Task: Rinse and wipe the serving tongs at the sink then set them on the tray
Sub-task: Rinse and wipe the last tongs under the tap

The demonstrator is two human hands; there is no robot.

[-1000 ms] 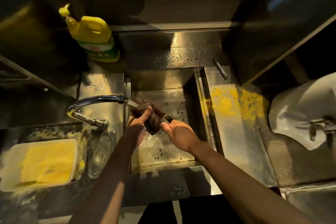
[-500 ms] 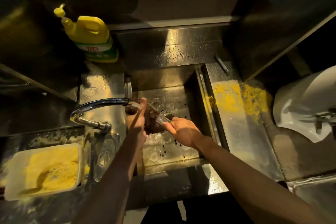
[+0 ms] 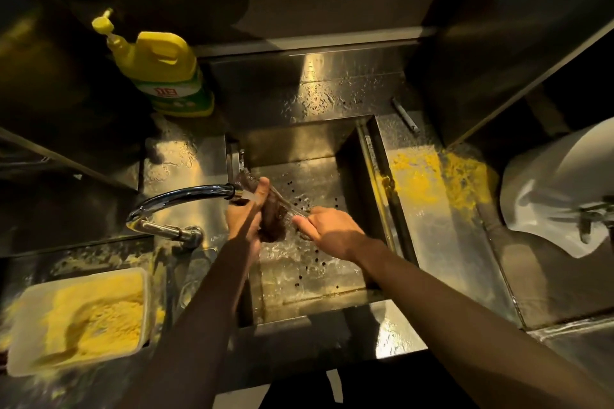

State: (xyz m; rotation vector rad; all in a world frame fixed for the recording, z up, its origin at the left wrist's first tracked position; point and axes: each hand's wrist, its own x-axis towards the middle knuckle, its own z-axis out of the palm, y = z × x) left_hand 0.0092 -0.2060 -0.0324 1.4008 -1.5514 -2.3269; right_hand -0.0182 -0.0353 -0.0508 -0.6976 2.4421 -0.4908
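1. Slim shiny steel serving tongs [image 3: 292,204] are over the left side of the square steel sink [image 3: 299,143], in the stream from the curved chrome tap [image 3: 179,197].
2. Left hand [image 3: 244,221]: fingers clenched round a dark brown scrubbing pad [image 3: 272,222] pressed on the tongs. Right hand [image 3: 329,229]: fingers curled round the tongs' near end.
3. Handling, my guess: light, stiff, springy metal that is slippery when wet. Hold them firmly at the handle end, not the tips.
4. Wet steel bench. Yellow crumb spill [image 3: 438,176] along the sink's right edge, yellow detergent bottle [image 3: 166,73] at back left, white plastic tub of yellow crumbs [image 3: 79,319] at front left corner.
5. Dim warm light, steel walls. I can't pick out a tray.
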